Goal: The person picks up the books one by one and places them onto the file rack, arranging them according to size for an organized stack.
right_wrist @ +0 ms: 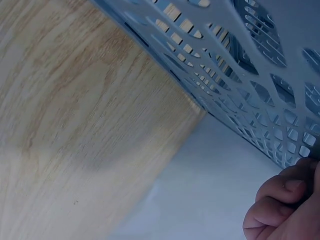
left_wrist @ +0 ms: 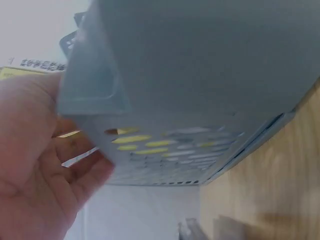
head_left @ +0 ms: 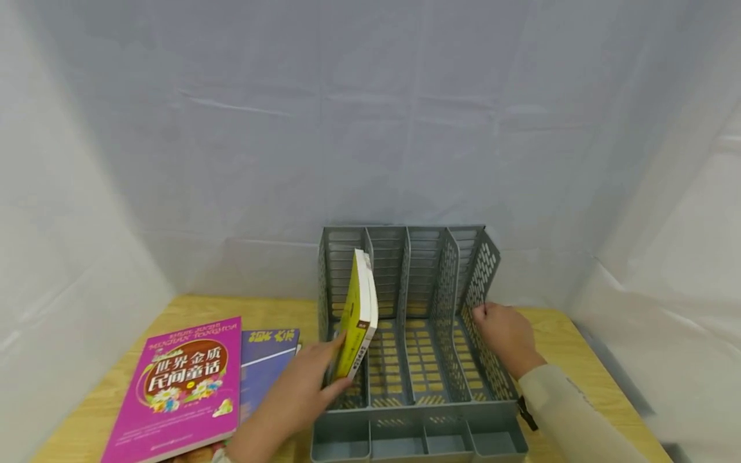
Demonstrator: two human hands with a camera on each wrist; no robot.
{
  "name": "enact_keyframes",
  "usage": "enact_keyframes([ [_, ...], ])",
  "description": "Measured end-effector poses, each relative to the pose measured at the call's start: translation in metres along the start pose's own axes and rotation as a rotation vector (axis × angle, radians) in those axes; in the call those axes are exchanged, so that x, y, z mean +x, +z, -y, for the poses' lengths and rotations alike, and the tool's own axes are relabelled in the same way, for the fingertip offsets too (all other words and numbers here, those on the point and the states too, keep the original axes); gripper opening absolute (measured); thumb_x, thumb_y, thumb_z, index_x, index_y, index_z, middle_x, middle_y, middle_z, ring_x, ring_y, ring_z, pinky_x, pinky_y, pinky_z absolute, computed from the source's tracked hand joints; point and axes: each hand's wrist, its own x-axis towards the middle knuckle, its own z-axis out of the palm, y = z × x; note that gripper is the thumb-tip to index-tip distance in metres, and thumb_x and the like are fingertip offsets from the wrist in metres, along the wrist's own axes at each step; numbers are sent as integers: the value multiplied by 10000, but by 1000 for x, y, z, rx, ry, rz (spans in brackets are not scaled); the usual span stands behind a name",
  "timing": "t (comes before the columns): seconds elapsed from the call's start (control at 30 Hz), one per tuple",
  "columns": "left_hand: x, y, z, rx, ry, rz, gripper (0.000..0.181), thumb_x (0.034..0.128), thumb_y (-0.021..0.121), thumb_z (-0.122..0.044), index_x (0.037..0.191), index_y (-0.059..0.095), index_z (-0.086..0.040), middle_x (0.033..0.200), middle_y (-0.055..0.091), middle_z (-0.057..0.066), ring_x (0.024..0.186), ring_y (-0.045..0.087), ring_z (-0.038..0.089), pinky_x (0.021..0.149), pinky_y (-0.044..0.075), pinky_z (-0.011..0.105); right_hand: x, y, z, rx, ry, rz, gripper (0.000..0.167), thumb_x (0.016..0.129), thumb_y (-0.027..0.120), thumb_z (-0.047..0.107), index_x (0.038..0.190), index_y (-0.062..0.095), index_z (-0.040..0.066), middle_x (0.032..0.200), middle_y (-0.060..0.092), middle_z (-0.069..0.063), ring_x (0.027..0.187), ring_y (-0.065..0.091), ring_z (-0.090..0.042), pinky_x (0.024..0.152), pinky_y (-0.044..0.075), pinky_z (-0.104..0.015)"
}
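The left hand (head_left: 309, 376) is pinching the yellow book (head_left: 349, 328); the right hand (head_left: 509, 335) is gripping the rack (head_left: 347, 419); the book's tilt could be risking snags against the divider (head_left: 369, 243).

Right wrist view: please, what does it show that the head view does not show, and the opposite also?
Only the right wrist view shows the right outer face of the gray rack and the curled fingertips of the right hand.

Only the head view shows the left hand holding the yellow-covered book, the pink book and the purple-blue book.

Both show the rack, the right hand at its side, the wooden table and the pale sheeting.
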Motion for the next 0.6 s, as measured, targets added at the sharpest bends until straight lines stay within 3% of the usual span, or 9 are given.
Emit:
enact_keyframes([
  [0.13,-3,-17,1,-86,-33,29,736,943,773,-274,1575,433,-112,1402,635,91,1302,569,335,1086,457,564,1,-1,1,3,7,17,321,1000,347,203,691,258,190,592,268,8,557,187,-164,557,179,-319],
  [0.3,-4,-56,11,-85,-107,26,616,1000,697,-275,1560,460,-172,1239,722,-17,1140,674,230,945,557,506,4,-4,-3,25,-3,33,334,1026,321,219,697,276,182,590,286,7,549,199,-157,546,186,-309],
  [0.4,-3,-74,27,-30,-174,0,546,1027,648,-287,1532,491,-153,1167,737,-26,1076,698,211,856,584,461,5,-5,-7,16,15,16,347,1032,309,234,691,297,173,586,299,1,542,204,-160,537,188,-309],
  [0.5,-7,-87,49,41,-240,-26,530,1026,627,-281,1502,507,-81,1145,746,51,1010,717,244,773,591,434,4,-5,-11,3,32,8,356,1029,303,243,682,314,164,581,314,-8,539,209,-167,534,193,-315],
  [0.6,-15,-99,74,104,-331,-51,526,1018,601,-266,1476,504,-26,1083,738,108,801,691,231,622,551,391,4,-5,-12,5,34,14,358,1028,302,251,682,321,163,587,328,-15,543,218,-171,539,202,-319],
])
